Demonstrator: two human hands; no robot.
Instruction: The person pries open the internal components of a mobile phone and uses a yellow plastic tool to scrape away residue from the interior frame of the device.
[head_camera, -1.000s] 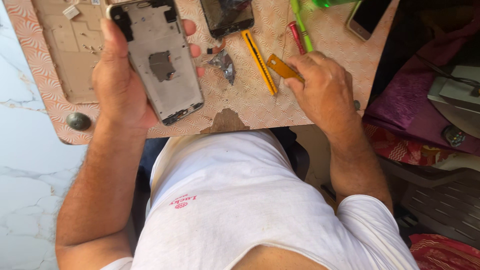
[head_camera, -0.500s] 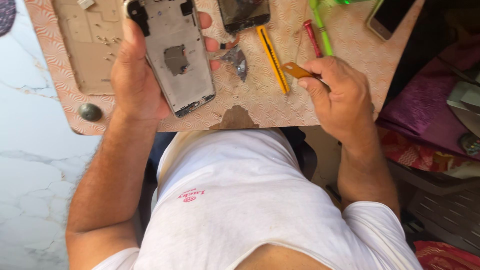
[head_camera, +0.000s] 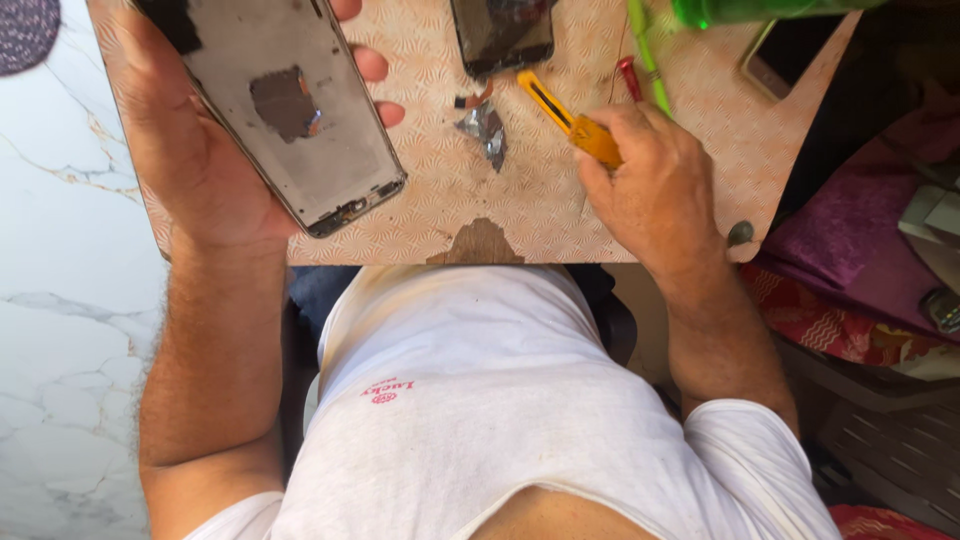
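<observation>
My left hand (head_camera: 200, 150) holds an opened phone body (head_camera: 290, 110), its grey inner frame facing up, tilted above the left part of the small patterned table (head_camera: 440, 210). My right hand (head_camera: 650, 190) rests on the table at the right, fingers closed on a yellow utility knife (head_camera: 565, 115) whose blade end points up and left. Between the hands lie a crumpled silvery foil scrap (head_camera: 487, 132) and a small brown bit. A dark phone screen (head_camera: 502, 35) lies at the table's far edge.
A red-handled tool (head_camera: 630, 78) and a green tool (head_camera: 648, 50) lie beyond my right hand, with another phone (head_camera: 785, 55) at the far right. The tabletop's near edge has a chipped patch (head_camera: 480, 243). Purple and red cloth (head_camera: 860, 250) sits to the right; marble floor (head_camera: 60, 300) to the left.
The view has shifted and closed in. My left hand with the phone body now sits further left and higher in view; my right hand stays on the yellow knife.
</observation>
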